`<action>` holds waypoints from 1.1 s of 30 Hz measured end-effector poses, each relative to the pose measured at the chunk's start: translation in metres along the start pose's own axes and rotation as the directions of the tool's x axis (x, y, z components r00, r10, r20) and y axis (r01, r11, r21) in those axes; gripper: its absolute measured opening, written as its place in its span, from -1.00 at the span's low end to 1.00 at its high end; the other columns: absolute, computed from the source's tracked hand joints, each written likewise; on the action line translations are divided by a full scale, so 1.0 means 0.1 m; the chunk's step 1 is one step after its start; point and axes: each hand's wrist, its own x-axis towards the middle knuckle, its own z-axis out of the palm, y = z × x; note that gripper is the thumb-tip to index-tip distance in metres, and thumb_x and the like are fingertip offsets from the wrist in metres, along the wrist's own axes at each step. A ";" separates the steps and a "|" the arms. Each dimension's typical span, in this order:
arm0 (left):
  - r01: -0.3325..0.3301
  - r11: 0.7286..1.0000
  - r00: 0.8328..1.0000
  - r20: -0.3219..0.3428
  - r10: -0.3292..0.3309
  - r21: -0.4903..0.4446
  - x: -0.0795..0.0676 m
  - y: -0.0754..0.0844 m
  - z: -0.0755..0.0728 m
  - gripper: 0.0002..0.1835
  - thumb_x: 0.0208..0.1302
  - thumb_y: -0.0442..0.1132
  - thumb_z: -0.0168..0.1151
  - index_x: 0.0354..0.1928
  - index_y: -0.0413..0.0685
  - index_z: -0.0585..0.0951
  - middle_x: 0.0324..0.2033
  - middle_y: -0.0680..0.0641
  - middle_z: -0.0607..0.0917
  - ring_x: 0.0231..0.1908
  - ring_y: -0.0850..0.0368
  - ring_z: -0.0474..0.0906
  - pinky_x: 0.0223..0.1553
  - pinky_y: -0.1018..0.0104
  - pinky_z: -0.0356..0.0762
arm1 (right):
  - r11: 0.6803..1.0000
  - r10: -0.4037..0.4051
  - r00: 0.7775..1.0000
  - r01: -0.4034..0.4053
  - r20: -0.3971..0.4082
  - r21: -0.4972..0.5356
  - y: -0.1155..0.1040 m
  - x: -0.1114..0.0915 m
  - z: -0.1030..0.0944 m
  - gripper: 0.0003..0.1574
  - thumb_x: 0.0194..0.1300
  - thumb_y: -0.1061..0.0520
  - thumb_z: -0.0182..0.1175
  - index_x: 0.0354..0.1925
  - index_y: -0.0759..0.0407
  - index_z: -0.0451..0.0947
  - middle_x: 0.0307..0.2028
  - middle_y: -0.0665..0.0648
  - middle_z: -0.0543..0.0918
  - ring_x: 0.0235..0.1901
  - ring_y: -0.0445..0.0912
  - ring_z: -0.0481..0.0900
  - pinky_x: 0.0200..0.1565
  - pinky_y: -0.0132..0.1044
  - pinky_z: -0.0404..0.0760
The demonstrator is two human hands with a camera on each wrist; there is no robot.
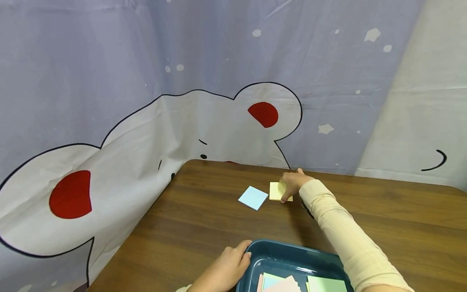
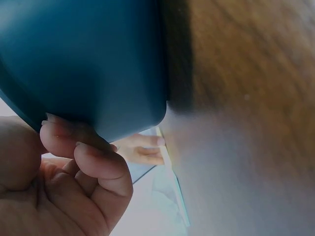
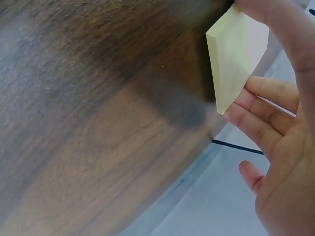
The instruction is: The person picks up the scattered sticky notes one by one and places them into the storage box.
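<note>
My right hand (image 1: pixel 294 182) reaches to the far part of the table and pinches a yellow sticky note pad (image 1: pixel 275 191) at its edges. In the right wrist view, the thumb is at one edge of the pad (image 3: pixel 229 56) and the fingertips at the opposite edge; the little finger stands apart. Just left of it lies a light blue sticky note pad (image 1: pixel 253 198), turned cornerwise. At the near side, my left hand (image 1: pixel 227 265) grips the corner rim of a dark teal tray (image 1: pixel 281 245). Curled fingers (image 2: pixel 98 162) show under that rim in the left wrist view.
Inside the tray are pink note sheets (image 1: pixel 286 285) overlapping a light blue one, and a pale green pad (image 1: pixel 328 284) to their right. The wooden table (image 1: pixel 204 211) ends at a hanging cloth (image 1: pixel 219 121) with a bear print, behind and to the left.
</note>
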 end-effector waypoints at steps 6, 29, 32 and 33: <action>0.002 1.000 1.000 0.026 -0.001 -0.008 0.03 -0.01 -0.02 -0.63 0.36 -0.08 -0.11 0.14 -0.01 0.40 -0.29 0.08 0.60 -0.36 0.32 0.50 -0.39 0.35 0.48 | 0.999 -0.026 0.999 0.025 -0.020 -0.040 -0.01 -0.04 -0.04 -0.42 -0.29 -0.26 0.39 -0.39 0.10 0.51 -0.48 -0.06 0.42 -0.53 -0.16 0.30 -0.27 -0.17 0.07; -0.112 0.987 0.994 0.021 0.111 0.112 0.23 -0.12 -0.12 -0.58 0.38 -0.12 -0.14 0.17 -0.19 0.36 -0.64 0.10 0.41 -0.54 0.29 0.37 -0.34 0.28 0.37 | 0.987 -0.155 0.976 0.149 -0.156 -0.053 -0.10 -0.54 -0.42 -0.28 -0.27 -0.29 0.37 -0.19 0.13 0.57 -0.37 -0.01 0.50 -0.46 -0.22 0.34 -0.25 -0.18 0.08; -0.123 0.987 0.992 0.016 0.122 0.108 0.25 -0.14 -0.13 -0.58 0.38 -0.13 -0.14 0.17 -0.21 0.36 -0.69 0.13 0.34 -0.62 0.29 0.30 -0.36 0.30 0.36 | 0.985 -0.169 0.970 0.161 -0.177 -0.057 -0.13 -0.66 -0.45 -0.27 -0.27 -0.28 0.37 -0.18 0.16 0.56 -0.37 0.00 0.50 -0.45 -0.21 0.34 -0.25 -0.22 0.10; -0.127 0.986 0.992 0.014 0.126 0.111 0.26 -0.15 -0.14 -0.58 0.38 -0.13 -0.15 0.17 -0.22 0.36 -0.69 0.13 0.34 -0.62 0.30 0.29 -0.36 0.30 0.36 | 0.985 -0.172 0.968 0.164 -0.183 -0.057 -0.14 -0.70 -0.46 -0.25 -0.27 -0.28 0.37 -0.17 0.16 0.56 -0.36 0.00 0.50 -0.44 -0.21 0.34 -0.25 -0.23 0.11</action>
